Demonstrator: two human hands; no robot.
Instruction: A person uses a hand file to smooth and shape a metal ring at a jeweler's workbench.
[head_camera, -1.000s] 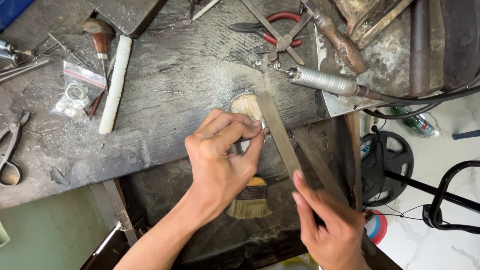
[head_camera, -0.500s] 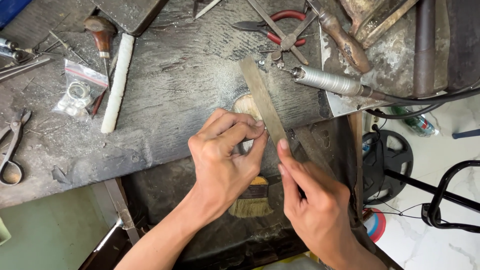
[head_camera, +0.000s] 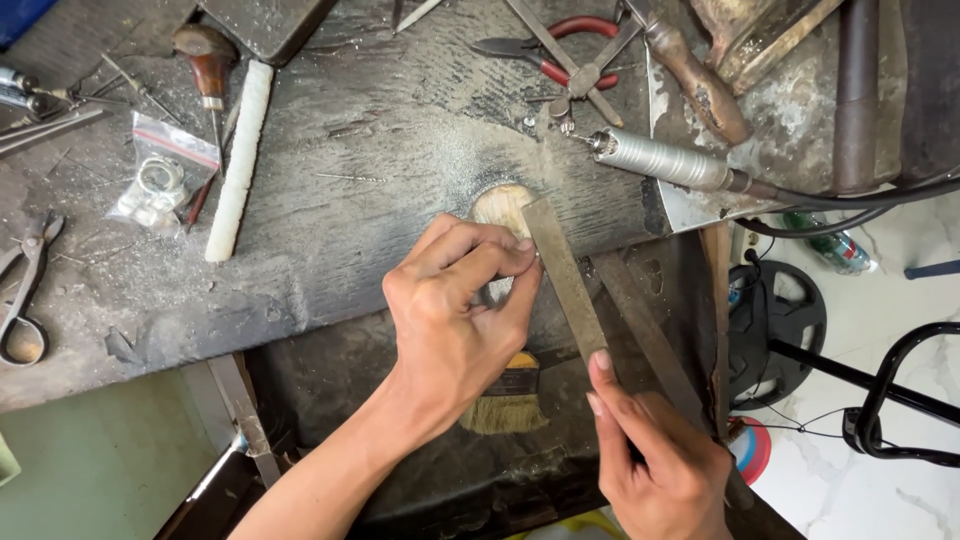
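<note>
honestly, from my seat the risk sits at the fingertips; the left hand (head_camera: 455, 315) is pinched shut on something tiny at the wooden peg (head_camera: 500, 205) that juts from the near edge of the worktop (head_camera: 380, 180), and i cannot make out the piece itself, it is hidden between thumb and forefinger; the right hand (head_camera: 655, 455) is closed round the near end of the flat file (head_camera: 565, 280), forefinger laid along it, the far end of the file resting against the peg just beside the left fingertips; a stroke that skates off the piece would, i judge, rasp straight across those fingertips, since nothing stands between them and the file; the pinch also looks slight, so a hard push could flick the piece down into the dark tray under the worktop, where the brush (head_camera: 510, 395) lies; a second file (head_camera: 650, 335) lies just right of the working one and could snag the right hand on a long stroke; the rotary handpiece (head_camera: 665, 160) and red-handled pliers (head_camera: 570, 50) lie farther off, well clear of the work.
</note>
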